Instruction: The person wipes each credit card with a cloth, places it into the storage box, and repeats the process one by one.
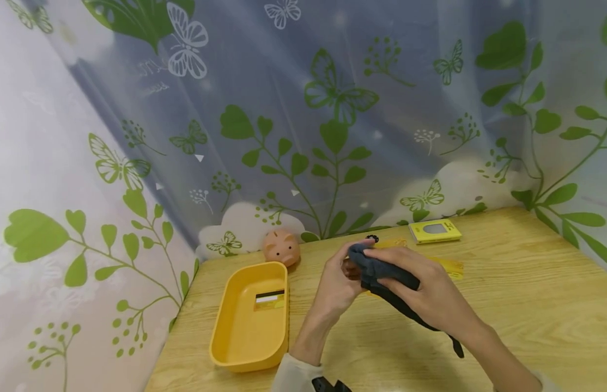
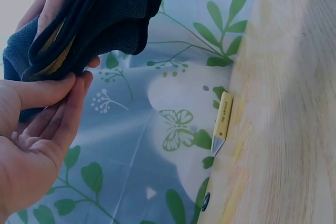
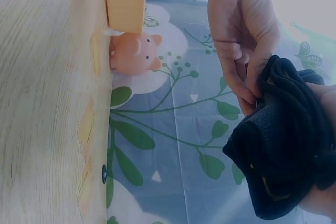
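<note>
Both hands hold a folded dark blue fabric piece (image 1: 382,272) with black edging above the table. A black strap (image 1: 406,310) hangs from it toward the lower right. My left hand (image 1: 333,286) pinches its near edge between thumb and fingertips, as the left wrist view shows. From the other side, my right hand (image 1: 426,280) grips the folds between thumb and fingers. Layered black edges and a bit of yellow (image 2: 55,51) show in the left wrist view. Part of the fabric is hidden behind the fingers.
A yellow tray (image 1: 217,326) with a card (image 1: 269,300) in it stands at the left. Behind it sits a pink piggy bank (image 1: 282,247). A yellow box (image 1: 435,231) lies at the back right. Flat yellow pieces (image 1: 450,268) and a small black ring-like item (image 1: 372,238) lie beyond the hands.
</note>
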Action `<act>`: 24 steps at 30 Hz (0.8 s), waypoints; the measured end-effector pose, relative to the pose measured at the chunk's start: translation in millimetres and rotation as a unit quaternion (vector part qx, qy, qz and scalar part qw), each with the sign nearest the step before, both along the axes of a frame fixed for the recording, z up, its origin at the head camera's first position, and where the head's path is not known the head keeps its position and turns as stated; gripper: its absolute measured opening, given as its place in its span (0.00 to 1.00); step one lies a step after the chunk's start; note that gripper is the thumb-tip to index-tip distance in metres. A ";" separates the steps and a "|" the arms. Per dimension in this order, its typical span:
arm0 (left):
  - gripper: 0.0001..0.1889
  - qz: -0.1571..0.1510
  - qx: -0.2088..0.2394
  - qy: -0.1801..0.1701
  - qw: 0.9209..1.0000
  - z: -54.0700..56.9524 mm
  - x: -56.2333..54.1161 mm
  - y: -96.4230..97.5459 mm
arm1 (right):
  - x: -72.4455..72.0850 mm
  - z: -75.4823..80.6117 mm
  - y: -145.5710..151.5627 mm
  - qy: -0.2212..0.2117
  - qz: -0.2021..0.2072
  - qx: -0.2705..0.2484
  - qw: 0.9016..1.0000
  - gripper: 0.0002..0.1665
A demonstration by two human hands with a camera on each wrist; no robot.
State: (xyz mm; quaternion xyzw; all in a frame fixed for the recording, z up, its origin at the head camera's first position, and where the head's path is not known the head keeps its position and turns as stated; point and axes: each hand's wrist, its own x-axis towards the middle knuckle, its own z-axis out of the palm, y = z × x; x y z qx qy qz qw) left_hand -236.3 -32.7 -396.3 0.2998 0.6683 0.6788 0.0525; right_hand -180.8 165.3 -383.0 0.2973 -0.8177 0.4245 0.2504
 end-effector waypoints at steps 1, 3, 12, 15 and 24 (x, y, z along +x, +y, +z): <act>0.32 0.002 0.001 0.002 1.000 -0.1 0.0 0.6 | 0.1 -0.3 0.0 0.003 -0.001 0.000 1.000 0.40; 0.32 0.009 0.002 0.007 1.000 -0.3 0.1 1.8 | -0.1 -0.6 0.3 0.012 -0.005 0.003 1.000 0.41; 0.32 0.046 0.025 -0.024 0.998 -0.9 -0.8 2.9 | -1.4 0.1 7.5 0.035 -0.040 0.022 0.998 0.43; 0.33 0.051 0.032 -0.037 0.997 -0.4 -0.4 2.1 | -2.3 1.3 11.8 0.038 -0.049 0.017 0.998 0.43; 0.32 0.042 0.054 -0.058 0.996 1.9 -3.3 -2.9 | -8.2 5.2 27.1 0.061 -0.085 0.014 0.994 0.44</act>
